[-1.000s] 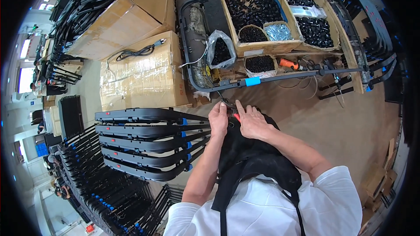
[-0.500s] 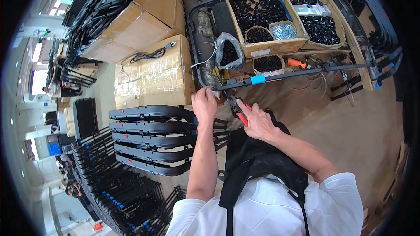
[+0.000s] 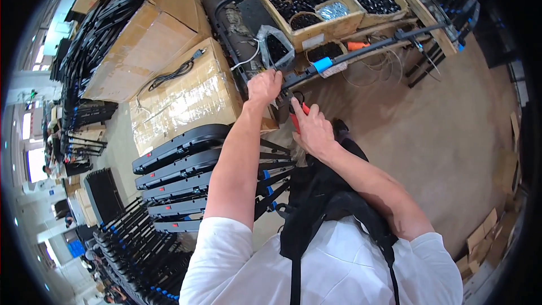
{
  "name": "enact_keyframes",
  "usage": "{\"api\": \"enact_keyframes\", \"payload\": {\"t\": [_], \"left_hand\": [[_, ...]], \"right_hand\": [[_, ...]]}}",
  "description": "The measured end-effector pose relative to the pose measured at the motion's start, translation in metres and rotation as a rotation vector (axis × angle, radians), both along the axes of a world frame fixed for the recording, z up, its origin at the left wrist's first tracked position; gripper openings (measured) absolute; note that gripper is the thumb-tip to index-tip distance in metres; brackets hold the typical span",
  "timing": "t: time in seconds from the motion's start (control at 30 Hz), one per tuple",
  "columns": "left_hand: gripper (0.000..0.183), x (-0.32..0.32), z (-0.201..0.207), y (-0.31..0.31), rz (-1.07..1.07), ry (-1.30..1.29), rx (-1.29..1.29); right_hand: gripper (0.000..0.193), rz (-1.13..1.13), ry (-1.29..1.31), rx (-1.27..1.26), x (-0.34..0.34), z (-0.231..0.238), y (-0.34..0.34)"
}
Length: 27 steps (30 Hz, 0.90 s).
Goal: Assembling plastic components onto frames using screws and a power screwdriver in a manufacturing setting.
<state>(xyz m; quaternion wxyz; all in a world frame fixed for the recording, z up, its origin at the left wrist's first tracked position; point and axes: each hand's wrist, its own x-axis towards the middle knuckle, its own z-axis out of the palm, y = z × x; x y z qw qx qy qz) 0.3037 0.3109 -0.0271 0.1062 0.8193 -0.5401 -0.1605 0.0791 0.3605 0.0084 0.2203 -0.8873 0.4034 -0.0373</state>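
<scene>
- Cartons wrapped in clear tape stand just left of the black metal frame, a black cable coiled on top of the nearest one.
- Below the frame, and left of the person's arms, a stack of flat black panels lies on the floor, one over another.
- The frame itself is a bent black tube with blue clips on it, running across in front of wooden trays filled with small black parts.
- A clear plastic bag of black pieces hangs at the frame's left bend.
- The left hand is up on that left bend, fingers curled tight around the tube.
- The right hand sits just below the frame, beside the left hand, fingers closed on red-handled pliers whose nose points up at the tube.
- An orange-handled tool lies in a tray just behind the frame.
</scene>
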Motion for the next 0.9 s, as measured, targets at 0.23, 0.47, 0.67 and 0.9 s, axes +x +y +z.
{"api": "enact_keyframes", "payload": {"t": [0.23, 0.47, 0.67, 0.9], "left_hand": [[0.050, 0.000, -0.013, -0.013, 0.105, 0.017, 0.009], [0.049, 0.008, -0.013, -0.004, 0.185, 0.029, -0.012], [0.047, -0.008, -0.005, -0.005, 0.178, 0.039, 0.009], [0.046, -0.009, -0.008, -0.010, 0.164, 0.051, -0.015]], "right_hand": [[0.089, -0.076, 0.138, -0.125, 0.028, -0.012, 0.018], [0.097, -0.143, 0.023, 0.272, 0.019, 0.003, -0.001], [0.102, -0.249, -0.880, 1.453, -0.013, -0.078, -0.022], [0.074, -0.066, 0.173, 0.599, 0.002, -0.031, -0.049]]}}
